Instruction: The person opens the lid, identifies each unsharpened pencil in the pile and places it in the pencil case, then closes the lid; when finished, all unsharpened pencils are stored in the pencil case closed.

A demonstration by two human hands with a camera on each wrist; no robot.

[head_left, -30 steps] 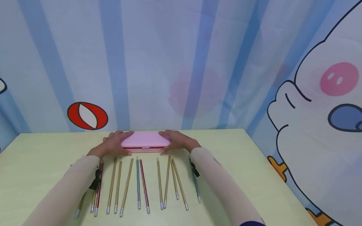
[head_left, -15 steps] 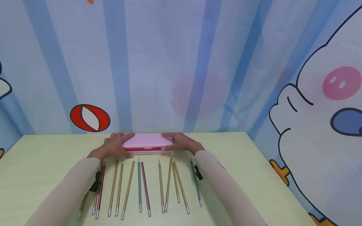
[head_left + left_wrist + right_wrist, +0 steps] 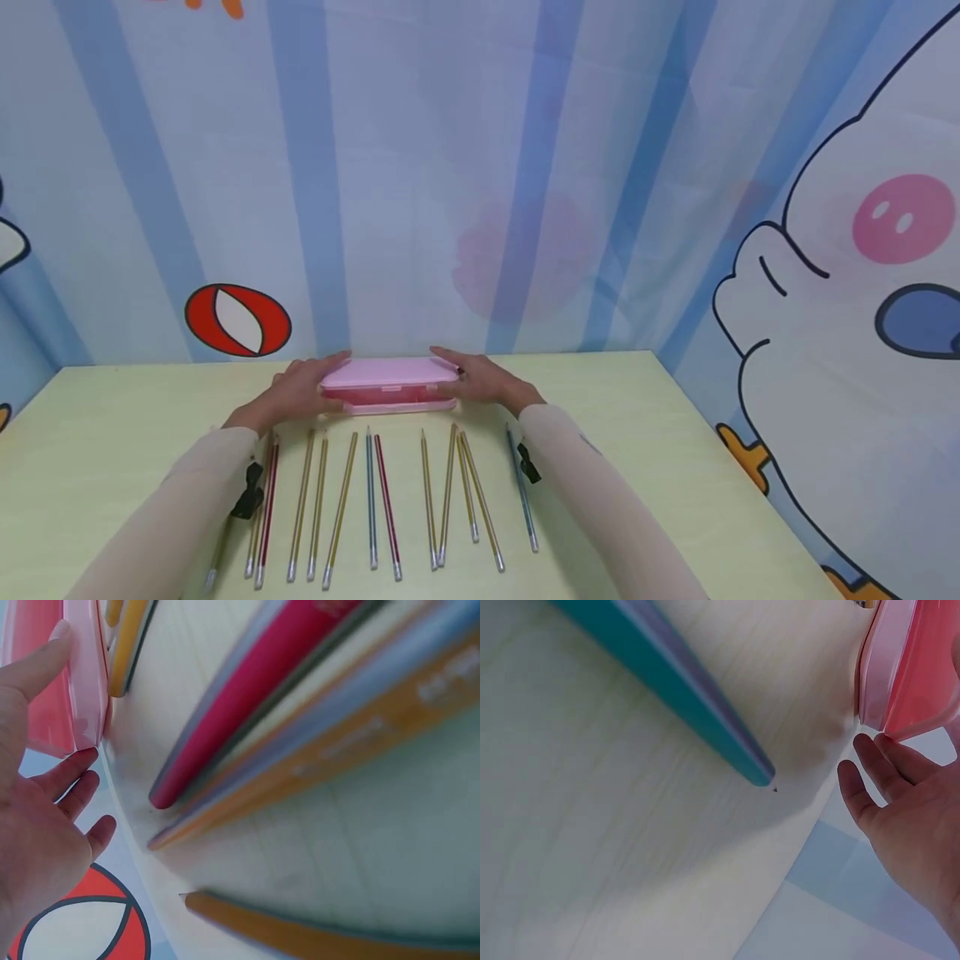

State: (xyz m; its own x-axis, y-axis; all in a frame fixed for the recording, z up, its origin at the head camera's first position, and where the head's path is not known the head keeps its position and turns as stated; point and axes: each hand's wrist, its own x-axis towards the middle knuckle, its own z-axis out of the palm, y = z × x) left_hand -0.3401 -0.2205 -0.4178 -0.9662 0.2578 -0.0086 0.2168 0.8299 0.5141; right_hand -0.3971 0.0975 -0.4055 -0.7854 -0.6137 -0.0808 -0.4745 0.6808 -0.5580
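Observation:
A pink pencil case (image 3: 386, 385) lies across the far middle of the pale green table (image 3: 675, 467), its lid raised a little at the front so a red gap shows. My left hand (image 3: 318, 385) grips its left end, fingers over the lid and thumb at the front edge. My right hand (image 3: 459, 379) grips the right end the same way. In the left wrist view the thumb of my left hand (image 3: 37, 825) lies against the case (image 3: 82, 675). The fingers of my right hand (image 3: 907, 802) hang loosely beside the case's end (image 3: 900, 667).
Several pencils (image 3: 382, 492) in gold, red and blue lie side by side between my forearms, points toward the case. A teal pencil (image 3: 520, 487) lies under my right wrist, also the teal pencil (image 3: 675, 682). A cartoon curtain closes off the back and right.
The lid of the pencil case has risen at its front edge, from flat shut to slightly ajar. Both hands stayed at its ends, fingers lifting with it.

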